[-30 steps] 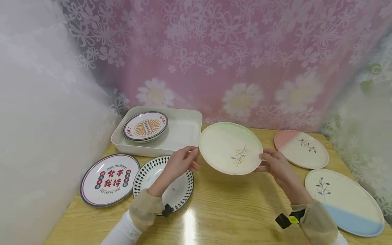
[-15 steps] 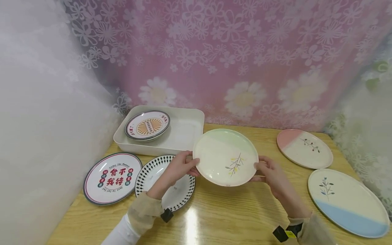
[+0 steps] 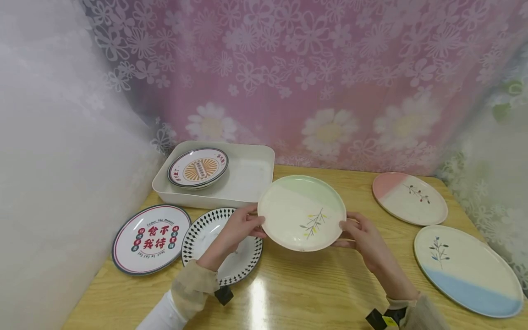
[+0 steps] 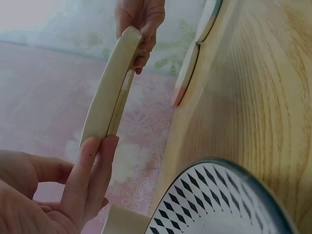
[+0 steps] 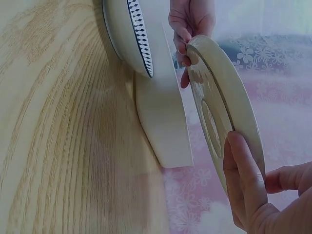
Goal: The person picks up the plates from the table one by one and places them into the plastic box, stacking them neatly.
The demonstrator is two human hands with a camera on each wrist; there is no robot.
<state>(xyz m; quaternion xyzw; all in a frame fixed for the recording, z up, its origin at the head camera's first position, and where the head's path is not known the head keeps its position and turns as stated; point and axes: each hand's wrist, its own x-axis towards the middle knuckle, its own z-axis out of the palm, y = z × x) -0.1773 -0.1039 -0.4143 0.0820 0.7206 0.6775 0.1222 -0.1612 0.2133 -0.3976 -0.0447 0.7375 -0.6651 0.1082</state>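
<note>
A round cream plate (image 3: 288,215) with a green section and a yellow-budded twig is held up off the wooden table, its face tilted toward me. My left hand (image 3: 238,229) pinches its left rim, thumb on the face and fingers underneath. On the opposite rim my right hand (image 3: 365,238) grips the same way. The right wrist view shows the underside of the plate (image 5: 229,102) with its foot ring. Below my left forearm lies a plate with a black diamond border (image 3: 247,256), partly covered by that arm.
A white tray (image 3: 251,176) at the back left holds stacked plates (image 3: 198,168). Left of the diamond plate lies a plate with red lettering (image 3: 151,240). On the right are a pink-and-cream plate (image 3: 408,201) and a blue-and-cream plate (image 3: 466,270). A floral curtain (image 3: 288,91) hangs behind.
The green-and-cream plate has come down and slightly left, nearer to me. My left hand, beside the rim a second ago, now grips it; the right hand has kept its hold.
</note>
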